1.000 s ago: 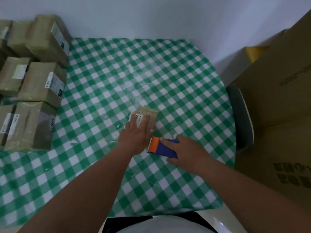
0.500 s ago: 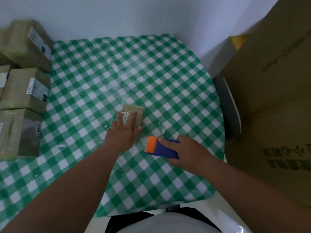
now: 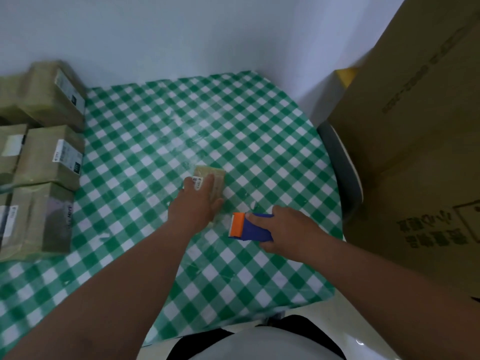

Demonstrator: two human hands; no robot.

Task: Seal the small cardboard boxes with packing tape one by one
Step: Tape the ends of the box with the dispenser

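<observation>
Fingers of the left hand (image 3: 193, 207) lay flat and nearly straight over a small cardboard box (image 3: 214, 181), pressing it down onto the table, with the thumb along the box's near right side. That box sat near the middle of the green-and-white checked tablecloth (image 3: 161, 120), a white barcode label (image 3: 197, 183) showing between the fingers; its brown top looked glossy, though I couldn't tell whether tape covered it. The right hand (image 3: 291, 231) was curled round a blue tape dispenser (image 3: 253, 228), forefinger stretched along its top, the orange blade end (image 3: 238, 224) pointing at the box and stopping just short of the left thumb. The tablecloth shone like plastic sheeting.

Along the left edge stood a stack of larger parcels (image 3: 49, 157), squarish, olive-brown and wrapped in shiny film, each with a white printed label. On the right rose a big plain cardboard carton (image 3: 415, 152) with dark print on its side, and a grey chair back (image 3: 342, 167) fitted between it and the table.
</observation>
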